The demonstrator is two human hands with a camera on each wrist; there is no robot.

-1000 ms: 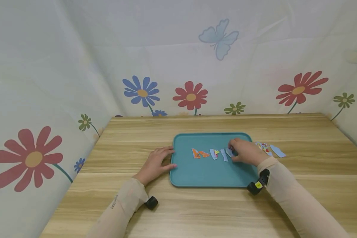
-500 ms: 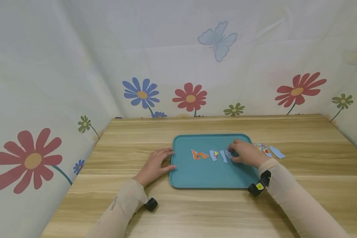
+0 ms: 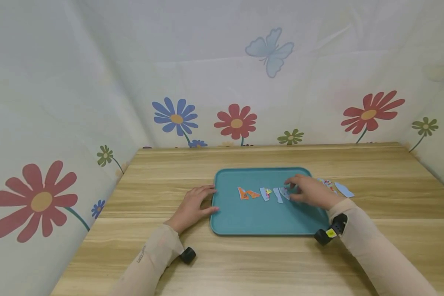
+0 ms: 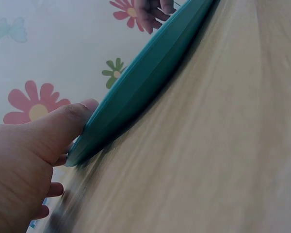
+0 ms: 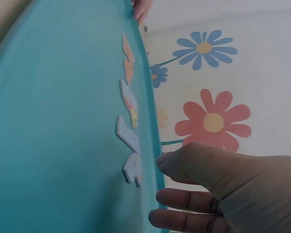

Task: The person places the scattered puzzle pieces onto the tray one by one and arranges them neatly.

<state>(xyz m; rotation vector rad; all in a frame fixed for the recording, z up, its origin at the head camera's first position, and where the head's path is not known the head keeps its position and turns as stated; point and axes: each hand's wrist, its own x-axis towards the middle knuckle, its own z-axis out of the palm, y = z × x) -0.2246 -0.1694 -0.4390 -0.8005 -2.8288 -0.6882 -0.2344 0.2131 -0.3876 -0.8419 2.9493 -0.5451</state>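
My left hand (image 3: 193, 207) rests at the left edge of a teal tray (image 3: 251, 220). Its thumb and fingers touch the rim with a gap between them, and in the left wrist view the thumb (image 4: 70, 116) lies against the tray's side. Above the tray's right part is my right hand (image 3: 312, 192), its fingers parted and holding nothing. Just beyond its fingertips lies a pale blue puzzle piece (image 5: 131, 167), flat on the tray. Left of that piece are a blue strip-shaped piece (image 3: 278, 195), a blue piece with yellow and red (image 3: 264, 194) and two orange pieces (image 3: 243, 193).
Beyond the tray's right edge, partly behind my right hand, several colourful pieces (image 3: 330, 186) lie on the wooden table (image 3: 266, 263). A larger plain blue piece (image 3: 344, 190) is beside them. A flower-printed white curtain (image 3: 207, 74) hangs behind the table.
My right hand's fingers have come off the pale blue piece and spread apart; the hand has shifted slightly right. That piece now sits close to the blue strip. My left hand stays put.
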